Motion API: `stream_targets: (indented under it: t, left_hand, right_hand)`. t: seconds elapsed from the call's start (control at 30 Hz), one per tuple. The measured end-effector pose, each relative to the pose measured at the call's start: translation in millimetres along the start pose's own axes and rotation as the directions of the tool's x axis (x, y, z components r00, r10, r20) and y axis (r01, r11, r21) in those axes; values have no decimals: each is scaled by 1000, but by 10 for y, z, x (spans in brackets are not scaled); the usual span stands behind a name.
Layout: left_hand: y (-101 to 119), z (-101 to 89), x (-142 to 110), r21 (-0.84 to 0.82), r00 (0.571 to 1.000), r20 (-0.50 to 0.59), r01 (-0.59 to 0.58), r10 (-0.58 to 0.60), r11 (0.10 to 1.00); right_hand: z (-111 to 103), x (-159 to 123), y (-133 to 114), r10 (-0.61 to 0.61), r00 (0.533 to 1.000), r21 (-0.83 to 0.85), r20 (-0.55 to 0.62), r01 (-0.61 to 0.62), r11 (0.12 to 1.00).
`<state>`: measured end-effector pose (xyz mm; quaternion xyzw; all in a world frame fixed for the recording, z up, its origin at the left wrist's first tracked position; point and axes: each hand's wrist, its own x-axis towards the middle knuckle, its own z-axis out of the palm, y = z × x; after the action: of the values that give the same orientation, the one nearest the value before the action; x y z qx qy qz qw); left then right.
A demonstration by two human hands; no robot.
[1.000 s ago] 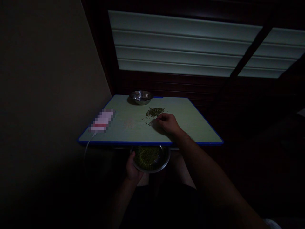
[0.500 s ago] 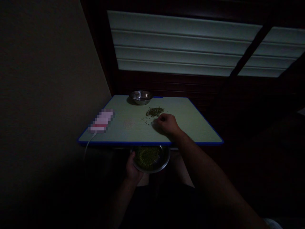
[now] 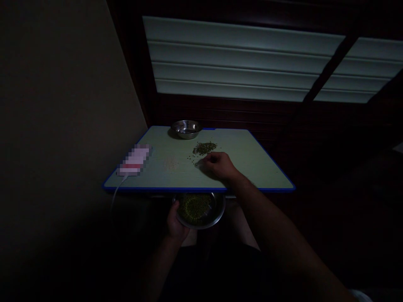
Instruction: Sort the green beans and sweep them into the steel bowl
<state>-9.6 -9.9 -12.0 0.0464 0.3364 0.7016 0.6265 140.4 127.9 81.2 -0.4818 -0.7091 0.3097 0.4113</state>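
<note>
My left hand point(image 3: 176, 222) grips the left rim of a metal bowl point(image 3: 217, 219), which sits below the table's front edge. Green beans point(image 3: 195, 206), mung beans by their look, cover much of the bowl's bottom. Over the table, my right hand point(image 3: 218, 163) is closed in a pinch, and a small pale see-through piece point(image 3: 199, 163) juts out from its fingertips; the dim light hides its exact kind. A few beans lie by that tip. Just beyond the fingers spreads a small pile of beans point(image 3: 204, 147), with several strays around it.
On the pale blue-edged folding table point(image 3: 258, 167) a second metal bowl point(image 3: 186, 130) stands at the back left. A blurred-out phone-like device point(image 3: 134, 160) with a white cable point(image 3: 116, 192) lies at the left. Faint pale bits point(image 3: 171, 164) are scattered left of centre.
My right hand has shifted slightly toward me and to the left, and the pale piece with it. My left hand and its bowl stay nearly where they were.
</note>
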Motion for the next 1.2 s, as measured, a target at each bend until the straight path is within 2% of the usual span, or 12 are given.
stream_targets:
  t: [0.1,0.3,0.6,0.97,1.2]
  left_hand:
    - [-2,-1,1,2,1000,2,4,-4,1000]
    - [-2,-22,3,-25,999,45,14,-13,1000]
    - [-9,-18,8,-3,1000,20,10,-10,1000]
    - [-4,-14,15,-16,1000,-12,28,-28,999]
    - [-3,-19,18,-9,1000,23,8,-8,1000]
  right_hand:
    - [8,0,23,-3,1000,-7,15,3,1000]
    - [1,2,1,15,998,-91,-66,-21,996]
    - [-22,12,-32,57,986,-117,-157,-76,990]
    - [16,66,-3,2,997,-101,-80,-10,995]
    - [49,104,-3,-17,999,-87,-50,12,996]
